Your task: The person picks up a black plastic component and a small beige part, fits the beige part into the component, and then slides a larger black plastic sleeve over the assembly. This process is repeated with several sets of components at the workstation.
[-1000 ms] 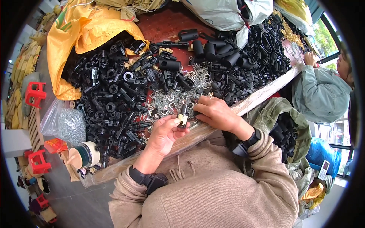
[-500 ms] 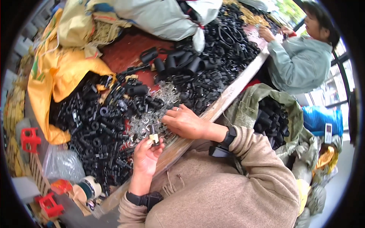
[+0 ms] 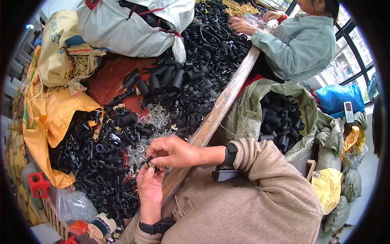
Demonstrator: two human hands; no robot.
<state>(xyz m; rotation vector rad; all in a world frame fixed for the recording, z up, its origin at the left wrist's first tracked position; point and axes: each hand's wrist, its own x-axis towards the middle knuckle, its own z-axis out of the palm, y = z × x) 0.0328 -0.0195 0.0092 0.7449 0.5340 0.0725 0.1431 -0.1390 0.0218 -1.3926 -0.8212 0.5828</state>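
Observation:
Over the near edge of the worktable, both my hands meet at one small black-and-cream fitting (image 3: pixel 152 165). My left hand (image 3: pixel 150 190) is closed, pinching it from below between thumb and fingertips. From the right, my right hand (image 3: pixel 174 151) presses thumb and fingers on its black upper end. Whether a smaller piece sits between those fingertips is hidden. Just beyond my hands lies a heap of small silver metal clips (image 3: pixel 156 118). Left of it spreads a pile of black plastic fittings (image 3: pixel 97 162).
A wooden rail (image 3: pixel 209 118) edges the red tabletop (image 3: pixel 111 77). An open green sack (image 3: pixel 248 110) of black parts stands right of it. An orange sack (image 3: pixel 61 118) and a white sack (image 3: pixel 122 30) lie on the table. A co-worker (image 3: pixel 296 44) works at far right.
My right hand has left the metal clips and come down-left to the fitting in my left hand. My left hand has moved slightly lower. The whole view has shifted.

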